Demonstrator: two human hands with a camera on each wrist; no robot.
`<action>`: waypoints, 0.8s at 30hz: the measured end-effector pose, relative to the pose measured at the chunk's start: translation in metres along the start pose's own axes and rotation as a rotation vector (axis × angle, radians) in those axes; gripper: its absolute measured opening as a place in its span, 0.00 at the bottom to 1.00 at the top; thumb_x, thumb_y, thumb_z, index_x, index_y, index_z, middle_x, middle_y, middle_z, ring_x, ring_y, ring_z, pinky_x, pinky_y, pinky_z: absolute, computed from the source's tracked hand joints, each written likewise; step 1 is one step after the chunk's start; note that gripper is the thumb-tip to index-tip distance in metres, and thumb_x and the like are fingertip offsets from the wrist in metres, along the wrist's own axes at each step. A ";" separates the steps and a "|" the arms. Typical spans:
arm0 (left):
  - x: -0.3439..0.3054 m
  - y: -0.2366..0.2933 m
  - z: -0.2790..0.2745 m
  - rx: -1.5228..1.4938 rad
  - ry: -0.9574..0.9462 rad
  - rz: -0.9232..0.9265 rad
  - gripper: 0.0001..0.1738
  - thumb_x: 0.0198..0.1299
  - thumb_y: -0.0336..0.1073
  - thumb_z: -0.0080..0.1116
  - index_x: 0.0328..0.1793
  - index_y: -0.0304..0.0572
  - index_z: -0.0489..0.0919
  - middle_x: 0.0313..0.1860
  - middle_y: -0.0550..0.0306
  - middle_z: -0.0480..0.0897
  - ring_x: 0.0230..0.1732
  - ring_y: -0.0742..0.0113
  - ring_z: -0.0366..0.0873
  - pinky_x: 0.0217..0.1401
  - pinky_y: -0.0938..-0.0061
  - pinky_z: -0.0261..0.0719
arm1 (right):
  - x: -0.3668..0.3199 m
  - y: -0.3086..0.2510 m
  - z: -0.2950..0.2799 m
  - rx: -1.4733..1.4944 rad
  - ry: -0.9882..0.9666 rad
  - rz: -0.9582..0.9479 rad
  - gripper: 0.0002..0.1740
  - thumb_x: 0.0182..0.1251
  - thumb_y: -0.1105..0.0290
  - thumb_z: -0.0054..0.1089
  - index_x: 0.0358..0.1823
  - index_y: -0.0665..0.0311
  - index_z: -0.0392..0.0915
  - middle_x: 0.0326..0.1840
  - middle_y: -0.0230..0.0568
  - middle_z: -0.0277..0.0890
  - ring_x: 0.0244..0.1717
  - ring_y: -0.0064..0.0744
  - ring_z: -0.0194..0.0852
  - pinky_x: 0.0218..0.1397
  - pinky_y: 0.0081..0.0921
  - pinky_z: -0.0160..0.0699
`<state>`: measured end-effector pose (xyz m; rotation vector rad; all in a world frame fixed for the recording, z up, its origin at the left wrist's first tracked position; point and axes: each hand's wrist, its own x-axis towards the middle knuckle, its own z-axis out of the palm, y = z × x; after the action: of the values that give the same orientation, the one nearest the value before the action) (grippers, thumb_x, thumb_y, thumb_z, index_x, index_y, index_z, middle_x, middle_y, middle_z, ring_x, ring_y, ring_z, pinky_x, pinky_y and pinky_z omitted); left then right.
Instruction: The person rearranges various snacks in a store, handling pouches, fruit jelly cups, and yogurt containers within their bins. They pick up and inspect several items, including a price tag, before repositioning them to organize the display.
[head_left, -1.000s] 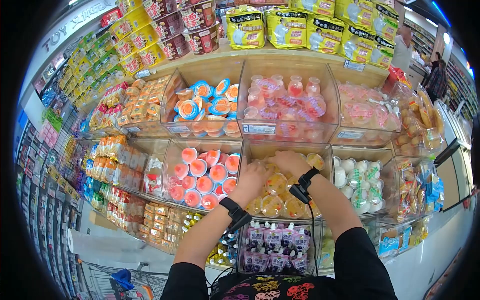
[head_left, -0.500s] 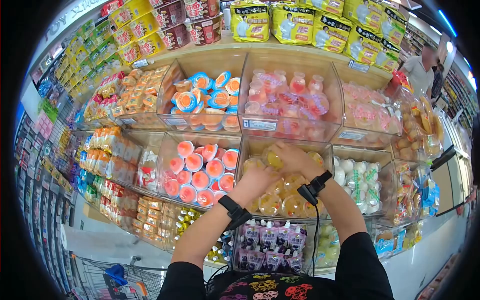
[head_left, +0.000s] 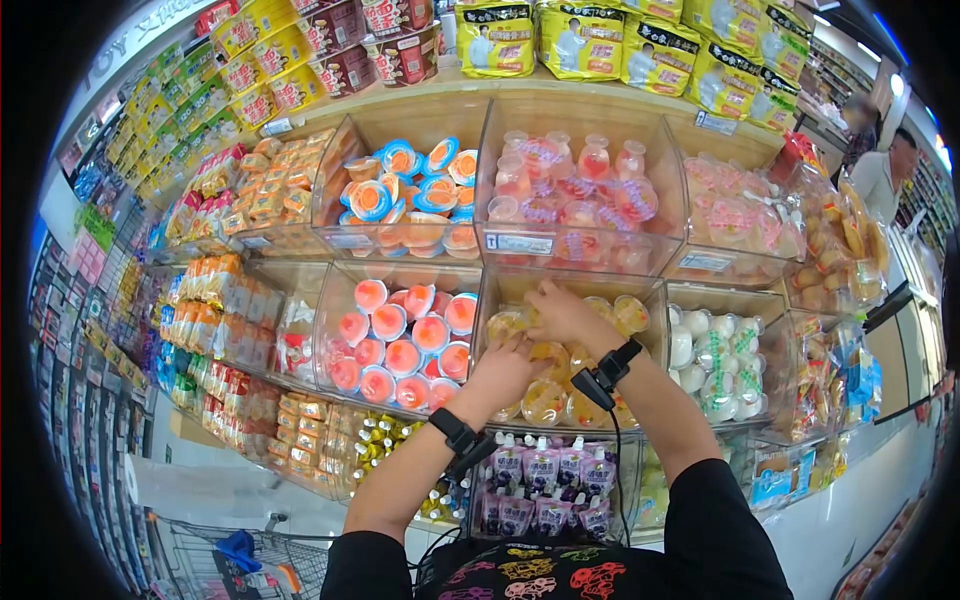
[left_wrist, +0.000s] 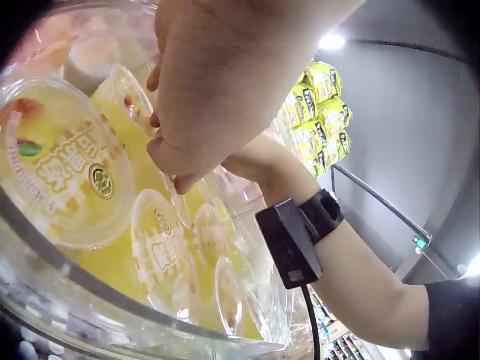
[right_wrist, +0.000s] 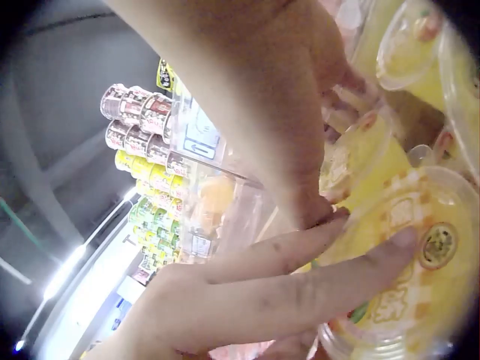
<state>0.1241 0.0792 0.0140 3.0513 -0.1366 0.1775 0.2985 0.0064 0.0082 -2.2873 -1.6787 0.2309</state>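
Yellow jelly cups [head_left: 545, 402] with clear printed lids fill a clear-walled bin in the head view. My right hand [head_left: 565, 312] reaches into the back of this bin. In the right wrist view its fingers and thumb curl about a tilted jelly cup [right_wrist: 360, 157], partly hiding it. Just left of and below it is my left hand [head_left: 508, 368]. Two straight fingers [right_wrist: 300, 296] of that hand lie over the lid of another cup [right_wrist: 416, 255]. The left wrist view shows the back of the left hand [left_wrist: 217, 82] close above the cups, with lids [left_wrist: 67, 165] facing up.
Bins of pink-orange jelly cups [head_left: 402, 358] and white cups [head_left: 715, 365] flank this one. Purple pouches [head_left: 545, 480] lie in front, and bottle-shaped pink jellies [head_left: 590, 185] behind. A shopping cart [head_left: 230, 560] stands lower left. People [head_left: 880, 175] are at the far right.
My right hand has shifted left with a yellow cup, after lifting it into sight half a second ago. The left hand stays low beside it. People at the far right have moved.
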 end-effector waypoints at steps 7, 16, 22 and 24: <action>-0.004 -0.001 0.005 -0.008 0.120 0.004 0.18 0.53 0.36 0.53 0.51 0.58 0.82 0.54 0.49 0.76 0.60 0.54 0.71 0.67 0.53 0.62 | -0.010 -0.005 0.004 0.014 0.057 0.072 0.31 0.52 0.53 0.63 0.57 0.59 0.73 0.51 0.50 0.68 0.54 0.50 0.68 0.55 0.39 0.73; 0.002 -0.002 0.003 -0.173 0.057 -0.157 0.15 0.51 0.38 0.58 0.46 0.45 0.80 0.48 0.51 0.78 0.50 0.55 0.75 0.53 0.65 0.75 | -0.006 -0.022 0.010 -0.111 0.103 0.267 0.28 0.58 0.51 0.58 0.56 0.59 0.73 0.49 0.52 0.71 0.52 0.49 0.72 0.52 0.41 0.73; 0.045 -0.017 0.009 -0.232 0.275 -0.333 0.32 0.46 0.37 0.64 0.59 0.38 0.68 0.53 0.43 0.74 0.56 0.48 0.72 0.56 0.61 0.73 | -0.020 0.001 0.011 -0.066 0.173 0.112 0.20 0.57 0.60 0.56 0.50 0.58 0.73 0.45 0.49 0.75 0.50 0.48 0.73 0.51 0.43 0.73; 0.060 -0.024 0.009 -0.297 0.126 -0.275 0.39 0.44 0.41 0.68 0.62 0.37 0.65 0.55 0.40 0.71 0.57 0.45 0.71 0.57 0.60 0.73 | -0.025 0.012 0.004 -0.016 0.168 0.099 0.22 0.57 0.61 0.57 0.53 0.58 0.72 0.46 0.49 0.76 0.50 0.47 0.73 0.52 0.43 0.72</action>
<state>0.1871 0.0973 0.0108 2.7164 0.2412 0.2990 0.3000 -0.0200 -0.0006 -2.3325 -1.4927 0.0440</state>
